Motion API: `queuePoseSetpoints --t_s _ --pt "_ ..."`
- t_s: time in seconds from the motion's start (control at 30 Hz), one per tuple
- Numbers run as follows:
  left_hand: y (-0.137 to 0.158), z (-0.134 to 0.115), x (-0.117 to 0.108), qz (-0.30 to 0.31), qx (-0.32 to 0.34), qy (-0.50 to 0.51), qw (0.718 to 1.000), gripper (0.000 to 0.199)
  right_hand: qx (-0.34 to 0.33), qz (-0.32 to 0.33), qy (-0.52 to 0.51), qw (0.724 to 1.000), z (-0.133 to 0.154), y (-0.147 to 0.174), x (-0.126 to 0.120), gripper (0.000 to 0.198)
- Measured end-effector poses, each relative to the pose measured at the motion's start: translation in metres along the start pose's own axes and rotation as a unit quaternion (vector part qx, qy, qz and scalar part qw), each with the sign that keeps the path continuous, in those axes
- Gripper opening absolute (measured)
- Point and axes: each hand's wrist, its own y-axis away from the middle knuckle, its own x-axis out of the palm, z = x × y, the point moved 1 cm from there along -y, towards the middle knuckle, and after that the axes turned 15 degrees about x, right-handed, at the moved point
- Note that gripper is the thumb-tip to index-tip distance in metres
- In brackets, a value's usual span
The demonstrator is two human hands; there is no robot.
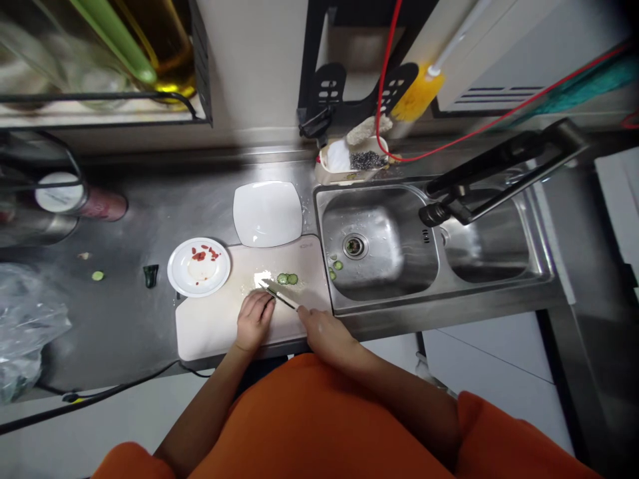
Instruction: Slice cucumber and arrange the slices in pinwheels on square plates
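Knife [285, 298]: thin, stiff and probably light, I'd judge; the blade may be slick with wet, so the handle is the safe place to take hold.
Right hand [325, 332]: closed round the knife's handle, the blade reaching out ahead of it, slanting away to the left over the cutting board [210, 329].
Left hand [254, 319]: fingers bent down on the board, just beside the blade; anything under them is hidden, so I can't tell whether they grasp something.
Cucumber slices [287, 279]: lying on the board beyond the blade, apart from both hands; they look moist, so likely light, slippery and easily torn, best pinched by the rim.
Sink [394, 293]: right of the board, with more slices [338, 265] inside.
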Motion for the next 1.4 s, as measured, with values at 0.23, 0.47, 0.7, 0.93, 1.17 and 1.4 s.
queuePoseSetpoints --t_s 0.23,0.47,0.7,0.93,1.17,1.4 --pt "0.001 0.001 0.001 -0.003 -0.007 0.010 1.000 0.015 -0.015 -0.022 -0.005 1.000 0.011 -0.017 0.002 0.041" --pt "0.001 0.000 0.001 0.000 -0.013 0.011 1.000 0.017 -0.027 -0.051 -0.022 0.998 0.017 -0.035 0.010 0.040" --pt "0.002 0.001 0.001 -0.006 -0.010 0.006 1.000 0.020 -0.022 -0.036 -0.025 0.999 0.005 -0.035 0.013 0.044" --pt "0.003 0.001 0.002 -0.017 -0.002 0.003 1.000 0.021 0.018 -0.053 -0.028 0.998 -0.009 -0.020 0.014 0.042" --pt "0.002 0.000 0.000 -0.012 0.003 -0.014 1.000 0.016 0.010 -0.010 -0.008 1.000 -0.008 0.005 0.007 0.044" --pt "0.001 0.000 0.001 -0.023 0.017 -0.017 0.999 0.014 0.012 -0.002 0.010 1.000 -0.007 0.011 0.003 0.044"
